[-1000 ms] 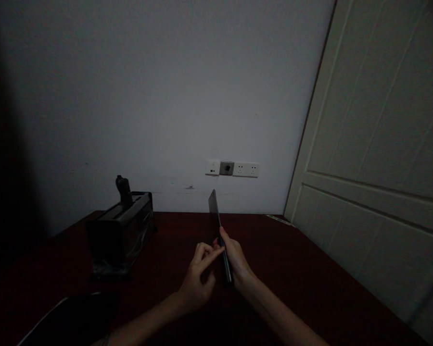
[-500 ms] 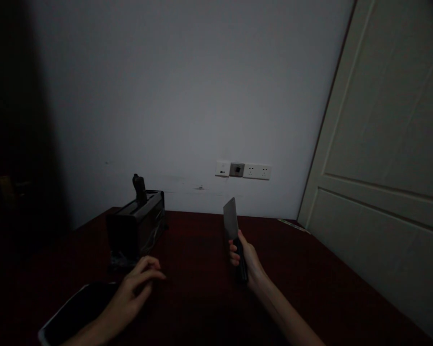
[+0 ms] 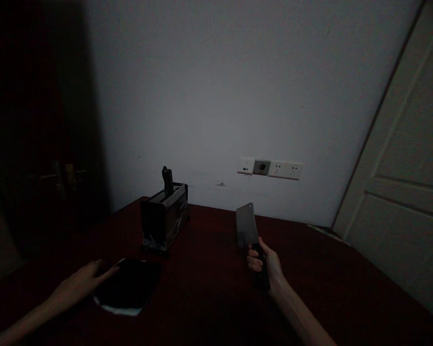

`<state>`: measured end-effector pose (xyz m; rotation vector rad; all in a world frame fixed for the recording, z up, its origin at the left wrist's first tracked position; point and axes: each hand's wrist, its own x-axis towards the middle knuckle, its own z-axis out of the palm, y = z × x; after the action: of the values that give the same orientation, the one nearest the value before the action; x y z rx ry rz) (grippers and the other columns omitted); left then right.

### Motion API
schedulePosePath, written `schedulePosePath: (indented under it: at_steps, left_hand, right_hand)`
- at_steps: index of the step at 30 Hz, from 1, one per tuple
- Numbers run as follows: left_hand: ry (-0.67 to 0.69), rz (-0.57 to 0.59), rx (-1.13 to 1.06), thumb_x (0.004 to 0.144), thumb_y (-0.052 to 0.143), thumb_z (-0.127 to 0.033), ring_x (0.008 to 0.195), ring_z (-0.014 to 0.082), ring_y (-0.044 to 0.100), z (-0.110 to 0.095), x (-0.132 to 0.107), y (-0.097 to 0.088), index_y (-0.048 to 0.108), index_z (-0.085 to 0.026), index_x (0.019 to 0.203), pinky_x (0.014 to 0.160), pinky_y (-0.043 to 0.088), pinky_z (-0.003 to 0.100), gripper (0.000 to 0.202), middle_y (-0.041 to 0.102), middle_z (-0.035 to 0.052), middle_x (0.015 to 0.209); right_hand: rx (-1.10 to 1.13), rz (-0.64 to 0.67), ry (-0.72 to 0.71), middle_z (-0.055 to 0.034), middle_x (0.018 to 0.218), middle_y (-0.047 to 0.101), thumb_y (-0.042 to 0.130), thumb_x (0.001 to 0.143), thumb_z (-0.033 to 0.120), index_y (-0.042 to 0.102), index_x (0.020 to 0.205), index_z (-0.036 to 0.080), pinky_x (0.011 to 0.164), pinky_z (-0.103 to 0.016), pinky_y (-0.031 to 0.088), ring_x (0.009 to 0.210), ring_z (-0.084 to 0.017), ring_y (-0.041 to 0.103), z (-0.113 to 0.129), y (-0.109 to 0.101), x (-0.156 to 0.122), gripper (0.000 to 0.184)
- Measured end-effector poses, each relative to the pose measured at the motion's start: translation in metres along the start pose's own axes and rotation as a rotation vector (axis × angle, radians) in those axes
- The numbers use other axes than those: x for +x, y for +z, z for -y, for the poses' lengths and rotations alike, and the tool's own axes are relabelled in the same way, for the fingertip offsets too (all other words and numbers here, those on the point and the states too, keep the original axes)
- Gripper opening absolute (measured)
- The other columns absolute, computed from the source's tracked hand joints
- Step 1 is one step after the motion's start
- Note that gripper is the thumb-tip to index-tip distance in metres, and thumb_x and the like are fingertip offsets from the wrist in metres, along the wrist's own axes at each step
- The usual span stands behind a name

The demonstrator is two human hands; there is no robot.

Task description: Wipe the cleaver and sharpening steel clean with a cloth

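My right hand (image 3: pixel 265 263) is closed round the dark handle of a cleaver (image 3: pixel 247 225), whose broad grey blade points up and away over the dark red table (image 3: pixel 209 293). My left hand (image 3: pixel 82 282) lies low at the left with fingers stretched out, its fingertips touching the left edge of a flat black sheet with a pale rim (image 3: pixel 128 287). Behind that sheet stands a dark knife block (image 3: pixel 164 216) with one black handle (image 3: pixel 167 179) sticking up from it.
A pale wall with a row of sockets (image 3: pixel 270 168) runs behind the table. A cream panelled door (image 3: pixel 404 192) stands at the right. A dark door with a metal handle (image 3: pixel 63 175) is at the left. The room is dim.
My left hand left the cleaver and moved left and down to the black sheet. The right hand kept the cleaver and turned its blade flatter to me. The view swung left.
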<state>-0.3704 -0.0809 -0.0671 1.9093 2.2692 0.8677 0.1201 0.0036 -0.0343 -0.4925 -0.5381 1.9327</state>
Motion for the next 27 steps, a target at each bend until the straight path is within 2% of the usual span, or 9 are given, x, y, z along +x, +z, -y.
schedulePosePath:
  at_steps: [3,6,9,13,16,22,25,27]
  left_hand:
    - [-0.129,0.196,-0.087,0.054,0.054,-0.064,0.064,0.0242,0.061,-0.008,0.008,0.006,0.058,-0.018,0.063,0.057,0.045,0.029,0.047,0.063,0.0042,0.064]
    - [-0.124,0.303,-0.241,0.051,0.058,-0.060,0.065,0.0216,0.057,-0.030,0.009,0.009,0.054,-0.017,0.063,0.057,0.042,0.026,0.045,0.060,0.0025,0.063]
    - [-0.085,0.351,-0.421,0.055,0.059,-0.057,0.058,0.0162,0.052,-0.067,0.008,0.004,0.051,-0.017,0.066,0.052,0.038,0.023,0.042,0.055,-0.0018,0.059]
    - [-0.074,0.446,-0.627,0.057,0.062,-0.050,0.052,0.0118,0.047,-0.135,0.015,-0.007,0.048,-0.017,0.068,0.047,0.033,0.020,0.037,0.052,-0.0044,0.058]
    - [0.011,0.391,-0.694,0.057,0.063,-0.042,0.052,0.0104,0.046,-0.190,0.032,-0.016,0.051,-0.017,0.072,0.046,0.031,0.018,0.032,0.050,-0.0053,0.058]
    - [0.152,0.111,-0.935,0.059,0.062,-0.032,0.053,0.0098,0.049,-0.293,0.084,-0.018,0.053,-0.016,0.081,0.050,0.034,0.019,0.029,0.053,-0.0032,0.064]
    - [0.235,0.117,-1.087,0.062,0.062,-0.030,0.056,0.0105,0.052,-0.336,0.102,-0.001,0.052,-0.015,0.094,0.052,0.036,0.019,0.037,0.057,-0.0008,0.071]
    - [0.313,0.187,-1.146,0.063,0.063,-0.026,0.059,0.0109,0.054,-0.359,0.105,0.021,0.051,-0.015,0.097,0.054,0.038,0.020,0.038,0.058,-0.0001,0.074]
  right_hand:
    - [0.042,0.028,-0.001,0.0074,0.045,0.037,0.050,0.082,0.036,0.049,0.068,0.013,0.029,-0.012,0.019,0.030,-0.001,0.025,-0.001,-0.003,-0.004,0.027]
    - [0.080,0.082,0.006,0.0081,0.047,0.035,0.052,0.081,0.035,0.049,0.068,0.013,0.028,-0.012,0.018,0.031,-0.001,0.023,-0.001,-0.007,-0.010,0.025]
    - [0.102,0.155,0.029,0.0094,0.048,0.031,0.054,0.081,0.033,0.049,0.070,0.013,0.029,-0.011,0.017,0.032,0.000,0.021,0.000,-0.013,-0.018,0.023]
    - [0.122,0.224,0.066,0.0105,0.048,0.028,0.053,0.082,0.031,0.049,0.070,0.012,0.029,-0.010,0.017,0.032,0.000,0.018,-0.005,-0.020,-0.029,0.023]
    - [0.136,0.255,0.089,0.0110,0.048,0.028,0.052,0.083,0.032,0.049,0.071,0.012,0.029,-0.009,0.016,0.032,0.001,0.017,-0.013,-0.022,-0.034,0.023]
    - [0.144,0.314,0.130,0.0118,0.046,0.026,0.058,0.079,0.035,0.048,0.071,0.012,0.028,-0.009,0.013,0.031,0.001,0.015,-0.025,-0.025,-0.033,0.026]
    - [0.145,0.351,0.149,0.0123,0.045,0.027,0.061,0.076,0.036,0.048,0.070,0.012,0.027,-0.009,0.013,0.031,0.001,0.012,-0.028,-0.028,-0.031,0.027]
    - [0.145,0.359,0.155,0.0125,0.044,0.027,0.063,0.075,0.037,0.049,0.069,0.012,0.027,-0.010,0.013,0.031,0.001,0.011,-0.029,-0.028,-0.030,0.029]
